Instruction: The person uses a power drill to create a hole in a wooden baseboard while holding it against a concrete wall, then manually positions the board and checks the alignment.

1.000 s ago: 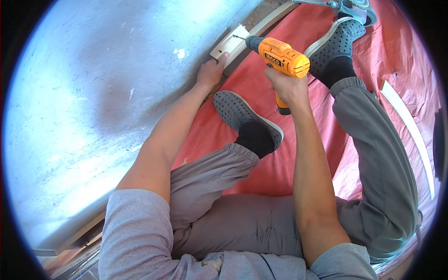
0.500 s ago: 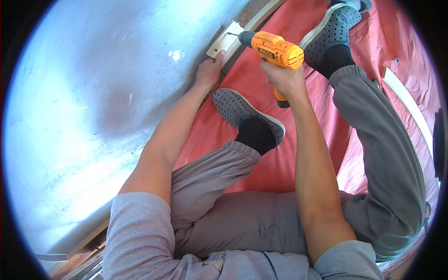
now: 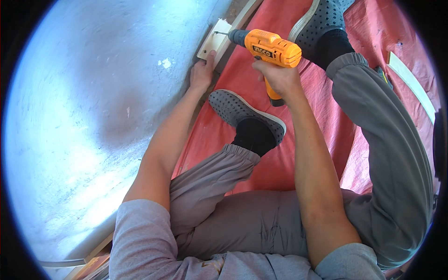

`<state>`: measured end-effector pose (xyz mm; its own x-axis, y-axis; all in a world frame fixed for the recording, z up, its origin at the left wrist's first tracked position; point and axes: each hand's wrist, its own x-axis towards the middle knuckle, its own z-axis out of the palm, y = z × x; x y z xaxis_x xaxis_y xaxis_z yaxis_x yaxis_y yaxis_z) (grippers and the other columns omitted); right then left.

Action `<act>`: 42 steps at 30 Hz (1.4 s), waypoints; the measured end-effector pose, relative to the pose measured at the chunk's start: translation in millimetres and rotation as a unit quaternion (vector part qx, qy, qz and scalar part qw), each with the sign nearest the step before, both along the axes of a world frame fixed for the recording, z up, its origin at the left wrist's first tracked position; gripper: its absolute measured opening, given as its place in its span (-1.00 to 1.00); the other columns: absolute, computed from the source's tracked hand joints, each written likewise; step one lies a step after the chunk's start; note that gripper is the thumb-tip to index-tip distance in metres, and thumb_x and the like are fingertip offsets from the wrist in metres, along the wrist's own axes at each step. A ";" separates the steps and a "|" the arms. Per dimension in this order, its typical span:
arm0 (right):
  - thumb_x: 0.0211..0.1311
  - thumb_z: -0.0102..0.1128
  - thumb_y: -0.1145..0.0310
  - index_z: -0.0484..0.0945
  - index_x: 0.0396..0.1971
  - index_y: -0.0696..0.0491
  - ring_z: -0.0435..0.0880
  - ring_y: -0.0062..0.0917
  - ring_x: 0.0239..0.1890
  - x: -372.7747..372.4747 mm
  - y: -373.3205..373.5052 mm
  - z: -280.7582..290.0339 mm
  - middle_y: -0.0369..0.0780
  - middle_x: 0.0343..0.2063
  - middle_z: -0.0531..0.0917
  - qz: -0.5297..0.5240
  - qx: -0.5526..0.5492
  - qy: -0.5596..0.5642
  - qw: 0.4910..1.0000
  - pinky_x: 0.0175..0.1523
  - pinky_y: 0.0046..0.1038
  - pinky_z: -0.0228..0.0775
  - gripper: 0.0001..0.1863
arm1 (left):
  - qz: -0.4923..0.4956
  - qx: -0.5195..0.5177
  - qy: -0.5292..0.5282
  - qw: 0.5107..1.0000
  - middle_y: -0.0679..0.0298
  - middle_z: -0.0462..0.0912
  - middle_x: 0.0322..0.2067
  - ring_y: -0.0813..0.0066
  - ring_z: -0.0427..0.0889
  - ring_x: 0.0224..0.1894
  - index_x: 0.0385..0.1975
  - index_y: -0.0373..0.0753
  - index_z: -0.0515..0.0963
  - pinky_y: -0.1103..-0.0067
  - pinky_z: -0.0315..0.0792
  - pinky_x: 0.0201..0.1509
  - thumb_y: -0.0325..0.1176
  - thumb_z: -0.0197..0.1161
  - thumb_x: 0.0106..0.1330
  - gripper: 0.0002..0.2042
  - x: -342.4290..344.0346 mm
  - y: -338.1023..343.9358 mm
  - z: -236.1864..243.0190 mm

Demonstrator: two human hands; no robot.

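Note:
My right hand [image 3: 279, 78] is wrapped round the handle of an orange cordless drill [image 3: 273, 47]. The drill points left, and its thin bit meets the face of a short pale wooden block [image 3: 212, 43] near its upper end. A dark hole shows lower on the same block, and its far end looks ragged. My left hand [image 3: 202, 72] grips the block's near end, thumb on the face; the other fingers are mostly hidden beneath or behind it. The block lies at the edge of a large bluish-grey surface [image 3: 112, 107].
Red sheeting [image 3: 233, 158] covers the floor under my legs. My grey perforated shoe [image 3: 233, 109] rests close below the drill. A pale curved strip [image 3: 413, 86] lies at the right, beside a small dark and yellow tool [image 3: 383, 76]. Long wooden edging [image 3: 245, 14] runs beyond the block.
Block, drill and both hands appear slightly further left in the picture, partly because the view has shifted. The bit stays at the block's upper end, and both grips are kept.

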<state>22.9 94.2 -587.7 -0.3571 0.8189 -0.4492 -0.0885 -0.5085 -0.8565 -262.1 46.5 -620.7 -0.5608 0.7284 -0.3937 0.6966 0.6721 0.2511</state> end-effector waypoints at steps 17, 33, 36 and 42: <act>0.17 0.34 0.51 0.61 -0.08 0.17 0.68 -0.50 -0.47 16.5 -17.8 -9.1 -0.22 -0.36 0.67 -0.049 -0.164 0.195 0.966 -0.36 -0.41 0.63 -0.71 | -0.089 0.124 0.080 0.985 -0.06 0.78 -0.18 -0.17 0.76 -0.08 0.09 -0.07 0.71 0.11 0.57 0.00 0.31 0.16 0.47 -0.43 8.6 -9.3 21.8; 0.16 0.31 0.50 0.58 -0.09 0.20 0.64 -0.48 -0.51 15.8 -15.5 -10.6 -0.20 -0.40 0.63 -0.045 -0.184 0.172 0.967 -0.36 -0.38 0.62 -0.70 | -0.097 0.181 0.072 0.976 -0.08 0.77 -0.18 -0.17 0.75 -0.11 0.02 -0.18 0.73 0.09 0.57 -0.03 0.17 0.27 0.47 -0.50 10.9 -11.2 -7.5; 0.15 0.31 0.50 0.59 -0.10 0.19 0.64 -0.49 -0.50 11.4 -13.3 -6.0 -0.20 -0.39 0.64 -0.051 -0.183 0.188 0.964 -0.36 -0.38 0.61 -0.71 | -0.055 0.177 0.060 0.981 -0.09 0.78 -0.24 -0.20 0.75 -0.15 -0.03 -0.23 0.74 0.11 0.58 -0.05 0.15 0.29 0.47 -0.50 -3.7 -13.3 -5.6; 0.15 0.31 0.52 0.59 -0.11 0.20 0.64 -0.49 -0.50 6.6 -6.2 -13.1 -0.20 -0.41 0.64 -0.052 -0.184 0.181 0.965 -0.37 -0.37 0.62 -0.72 | -0.069 0.167 0.060 0.982 -0.06 0.77 -0.15 -0.17 0.74 -0.06 0.01 -0.26 0.72 0.13 0.58 0.03 0.09 0.32 0.46 -0.52 1.3 -10.1 2.3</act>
<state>29.5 87.9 -600.8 -0.4701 0.6673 -0.5777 -0.4151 -0.7448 -0.5225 -260.8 36.4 -618.4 -0.4762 0.8775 -0.0568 0.8130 0.4639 0.3519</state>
